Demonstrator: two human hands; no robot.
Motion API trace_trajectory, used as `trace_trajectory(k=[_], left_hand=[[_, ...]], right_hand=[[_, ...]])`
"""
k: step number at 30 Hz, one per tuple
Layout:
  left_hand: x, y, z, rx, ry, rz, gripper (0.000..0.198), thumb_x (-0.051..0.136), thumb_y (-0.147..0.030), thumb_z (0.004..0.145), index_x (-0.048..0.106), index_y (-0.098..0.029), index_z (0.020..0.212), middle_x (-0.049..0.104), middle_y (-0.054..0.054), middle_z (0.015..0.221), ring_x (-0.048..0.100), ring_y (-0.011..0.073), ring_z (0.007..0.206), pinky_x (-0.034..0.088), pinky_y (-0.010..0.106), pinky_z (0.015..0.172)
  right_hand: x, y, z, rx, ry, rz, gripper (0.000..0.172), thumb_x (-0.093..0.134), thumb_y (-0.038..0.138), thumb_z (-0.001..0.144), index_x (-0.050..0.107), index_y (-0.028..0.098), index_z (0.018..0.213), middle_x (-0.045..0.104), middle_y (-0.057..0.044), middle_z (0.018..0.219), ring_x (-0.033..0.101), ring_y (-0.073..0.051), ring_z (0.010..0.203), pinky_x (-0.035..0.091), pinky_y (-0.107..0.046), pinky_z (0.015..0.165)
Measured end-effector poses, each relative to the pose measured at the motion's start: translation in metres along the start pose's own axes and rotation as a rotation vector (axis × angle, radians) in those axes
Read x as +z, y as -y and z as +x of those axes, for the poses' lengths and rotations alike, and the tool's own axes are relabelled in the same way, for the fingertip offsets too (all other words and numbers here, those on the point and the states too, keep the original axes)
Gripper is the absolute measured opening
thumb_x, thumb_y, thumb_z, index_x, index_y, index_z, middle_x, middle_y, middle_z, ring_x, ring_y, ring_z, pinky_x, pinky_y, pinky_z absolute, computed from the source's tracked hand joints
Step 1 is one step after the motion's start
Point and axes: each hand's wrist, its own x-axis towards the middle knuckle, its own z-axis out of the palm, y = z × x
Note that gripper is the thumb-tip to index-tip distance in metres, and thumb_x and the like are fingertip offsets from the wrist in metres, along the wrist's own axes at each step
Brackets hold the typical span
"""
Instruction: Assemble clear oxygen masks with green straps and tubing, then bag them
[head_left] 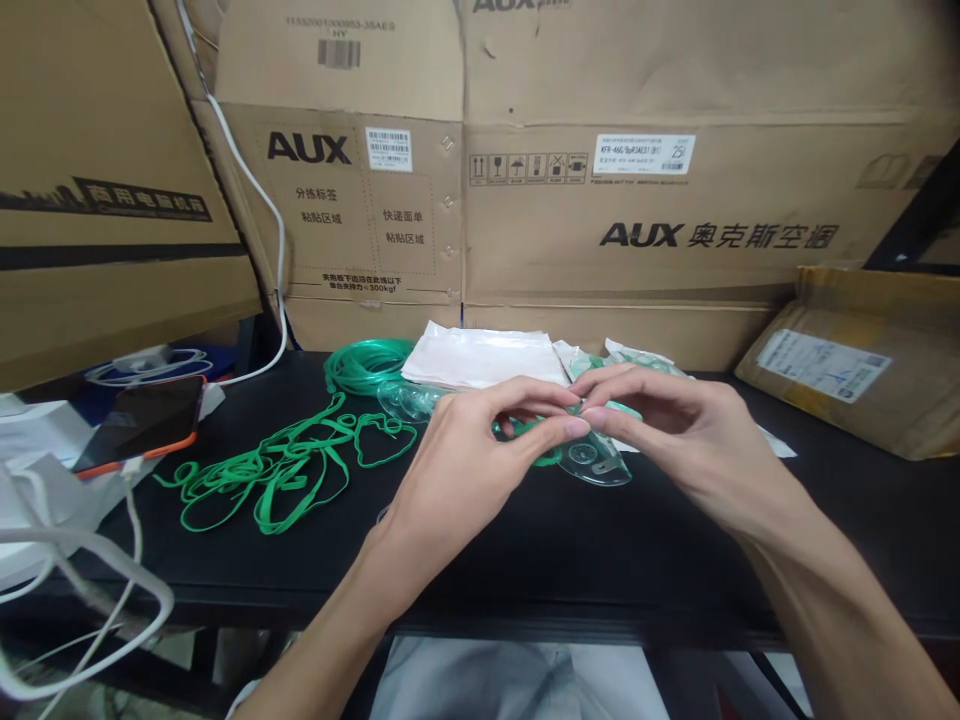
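Observation:
My left hand (pixel 499 430) and my right hand (pixel 652 410) meet at their fingertips over the black table. Both are pinched around something too small to make out. Just below the fingertips a clear, green-tinted plastic mask (pixel 596 462) shows, partly hidden by my fingers. Left of my hands lies a tangle of green elastic straps (pixel 300 465). Behind it sits a coil of green tubing (pixel 367 362), with clear plastic pieces (pixel 411 400) close to my left wrist. White flat packets (pixel 486 355) are stacked behind my hands.
An orange-edged phone (pixel 150 422) on a charging cable and white boxes (pixel 45 437) stand at the left. A taped cardboard parcel (pixel 862 360) lies at the right. Large cardboard panels (pixel 540 220) rise behind the black table (pixel 600 565).

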Motion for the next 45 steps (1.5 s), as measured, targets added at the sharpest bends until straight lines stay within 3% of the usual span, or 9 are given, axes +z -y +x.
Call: trace_trajectory(k=[3, 7, 15, 20, 30, 36, 40, 45], left_hand=[[0.003, -0.002, -0.001, 0.022, -0.008, 0.072, 0.019, 0.08, -0.041, 0.096, 0.081, -0.032, 0.114, 0.082, -0.006, 0.114, 0.075, 0.0168, 0.108, 0.051, 0.023, 0.091], [0.007, -0.005, -0.003, 0.038, -0.017, 0.143, 0.026, 0.081, -0.047, 0.095, 0.076, -0.029, 0.113, 0.08, -0.007, 0.109, 0.071, 0.0127, 0.096, 0.049, 0.022, 0.086], [0.009, -0.007, -0.002, 0.12, -0.054, 0.231, 0.012, 0.076, -0.027, 0.097, 0.069, -0.025, 0.106, 0.075, -0.008, 0.106, 0.066, 0.0108, 0.092, 0.048, 0.023, 0.084], [0.009, -0.008, -0.002, 0.152, -0.129, 0.296, 0.016, 0.075, -0.015, 0.09, 0.067, -0.025, 0.101, 0.074, -0.009, 0.101, 0.066, 0.0119, 0.091, 0.047, 0.026, 0.089], [0.003, -0.006, -0.001, 0.156, -0.155, 0.339, 0.017, 0.076, -0.016, 0.09, 0.068, -0.027, 0.102, 0.075, -0.009, 0.105, 0.066, 0.0123, 0.091, 0.047, 0.028, 0.09], [0.001, -0.006, -0.001, 0.148, -0.152, 0.363, 0.016, 0.076, -0.018, 0.091, 0.069, -0.027, 0.103, 0.075, -0.008, 0.105, 0.067, 0.0129, 0.094, 0.047, 0.028, 0.086], [0.003, -0.005, 0.0, 0.139, -0.146, 0.385, 0.016, 0.077, -0.018, 0.089, 0.067, -0.025, 0.099, 0.074, -0.007, 0.101, 0.067, 0.0143, 0.091, 0.046, 0.03, 0.085], [0.006, -0.001, 0.001, 0.121, -0.198, 0.4, 0.017, 0.078, -0.015, 0.087, 0.063, -0.023, 0.086, 0.071, -0.008, 0.086, 0.061, 0.0118, 0.077, 0.043, 0.027, 0.075]], right_hand=[[0.0, 0.002, -0.001, 0.004, 0.009, 0.006, 0.007, 0.083, 0.036, 0.095, 0.084, 0.029, 0.093, 0.077, -0.002, 0.115, 0.071, -0.02, 0.113, 0.057, -0.027, 0.099], [0.001, 0.005, -0.002, 0.008, 0.029, 0.009, 0.005, 0.083, 0.034, 0.096, 0.083, 0.029, 0.096, 0.076, -0.002, 0.12, 0.07, -0.021, 0.117, 0.057, -0.027, 0.102], [0.005, 0.005, -0.003, -0.028, 0.008, 0.014, 0.004, 0.082, 0.03, 0.097, 0.082, 0.027, 0.095, 0.077, -0.003, 0.122, 0.071, -0.021, 0.115, 0.059, -0.029, 0.102], [0.0, 0.008, -0.004, -0.053, -0.094, -0.075, 0.005, 0.083, 0.032, 0.095, 0.082, 0.028, 0.094, 0.079, -0.002, 0.121, 0.07, -0.024, 0.125, 0.059, -0.03, 0.103], [-0.013, 0.012, -0.003, -0.054, -0.243, -0.18, 0.009, 0.086, 0.037, 0.091, 0.082, 0.028, 0.091, 0.082, -0.001, 0.117, 0.074, -0.027, 0.119, 0.056, -0.038, 0.107], [-0.026, 0.011, -0.005, -0.029, -0.306, -0.199, 0.013, 0.084, 0.039, 0.094, 0.079, 0.026, 0.094, 0.08, -0.004, 0.121, 0.074, -0.029, 0.117, 0.059, -0.042, 0.099], [-0.023, 0.014, -0.007, -0.065, -0.283, -0.214, 0.012, 0.085, 0.037, 0.093, 0.08, 0.026, 0.093, 0.08, -0.003, 0.118, 0.073, -0.028, 0.118, 0.058, -0.038, 0.101], [-0.004, 0.022, -0.008, -0.123, -0.196, -0.165, 0.004, 0.084, 0.031, 0.094, 0.081, 0.029, 0.092, 0.08, -0.001, 0.113, 0.071, -0.024, 0.124, 0.059, -0.031, 0.103]])
